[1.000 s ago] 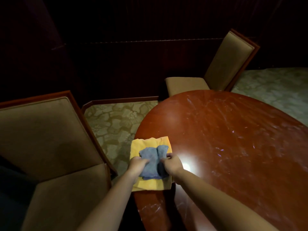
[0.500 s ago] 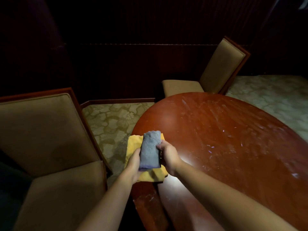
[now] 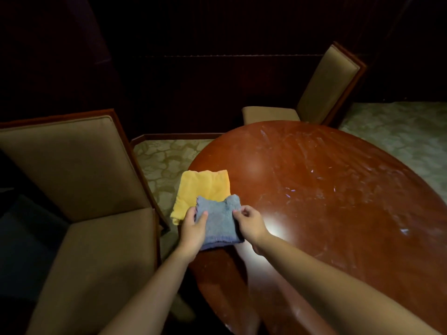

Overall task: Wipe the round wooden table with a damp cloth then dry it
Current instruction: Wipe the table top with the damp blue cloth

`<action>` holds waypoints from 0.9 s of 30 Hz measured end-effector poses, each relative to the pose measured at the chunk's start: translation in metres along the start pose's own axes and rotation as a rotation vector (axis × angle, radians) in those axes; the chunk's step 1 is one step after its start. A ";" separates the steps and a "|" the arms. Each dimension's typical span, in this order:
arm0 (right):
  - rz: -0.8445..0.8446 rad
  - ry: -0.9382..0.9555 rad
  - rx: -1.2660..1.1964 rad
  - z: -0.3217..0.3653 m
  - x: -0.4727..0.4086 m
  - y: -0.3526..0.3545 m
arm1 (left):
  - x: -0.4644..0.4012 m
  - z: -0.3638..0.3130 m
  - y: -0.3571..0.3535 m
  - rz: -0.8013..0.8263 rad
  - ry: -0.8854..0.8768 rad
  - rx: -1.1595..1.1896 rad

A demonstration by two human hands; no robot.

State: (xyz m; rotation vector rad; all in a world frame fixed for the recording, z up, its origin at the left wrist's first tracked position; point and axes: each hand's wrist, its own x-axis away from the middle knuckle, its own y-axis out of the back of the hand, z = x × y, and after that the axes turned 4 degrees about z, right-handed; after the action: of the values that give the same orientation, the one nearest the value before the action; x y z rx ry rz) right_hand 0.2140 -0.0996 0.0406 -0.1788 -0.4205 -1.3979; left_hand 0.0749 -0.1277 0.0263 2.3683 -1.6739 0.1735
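The round wooden table (image 3: 326,201) is glossy red-brown, with smears and scratches across its top. At its left edge lies a folded yellow cloth (image 3: 200,189). A folded grey-blue cloth (image 3: 221,221) overlaps the yellow one's near side. My left hand (image 3: 193,228) grips the grey cloth's left edge, thumb on top. My right hand (image 3: 251,223) pinches its right edge. Whether the grey cloth rests on the table or is held just above it is unclear.
A tan upholstered chair (image 3: 79,201) stands close on the left of the table. A second tan chair (image 3: 321,88) is tucked in at the far side. Patterned carpet (image 3: 164,160) shows between them; dark wood panelling is behind.
The grey cloth, held as a narrow upright fold half a second ago, is now spread wider and flatter. Both hands have pulled it nearer, off the yellow cloth, which now lies mostly uncovered.
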 end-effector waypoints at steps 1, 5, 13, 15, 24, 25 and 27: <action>0.005 0.005 0.025 -0.008 0.003 -0.001 | 0.009 0.005 0.000 -0.020 -0.011 -0.049; 0.058 -0.011 0.093 -0.042 0.019 -0.008 | 0.044 0.040 0.005 -0.148 -0.019 -0.183; 0.275 0.141 0.262 -0.073 0.035 -0.014 | 0.076 0.057 0.034 -0.112 0.242 0.054; 0.302 0.121 0.261 -0.074 0.031 -0.017 | 0.075 0.057 0.042 -0.053 0.235 0.018; 0.314 0.261 0.592 -0.061 0.004 -0.037 | 0.041 0.057 0.058 0.021 0.140 -0.251; 0.318 0.278 0.610 -0.060 0.002 -0.040 | 0.036 0.059 0.057 0.009 0.117 -0.301; 0.324 0.310 0.663 -0.060 -0.003 -0.045 | 0.027 0.064 0.056 -0.007 0.083 -0.404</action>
State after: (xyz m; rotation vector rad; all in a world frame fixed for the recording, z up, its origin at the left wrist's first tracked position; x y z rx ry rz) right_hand 0.1807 -0.1266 -0.0206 0.4875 -0.5450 -0.8899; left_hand 0.0285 -0.1871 -0.0224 2.0375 -1.4963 -0.0634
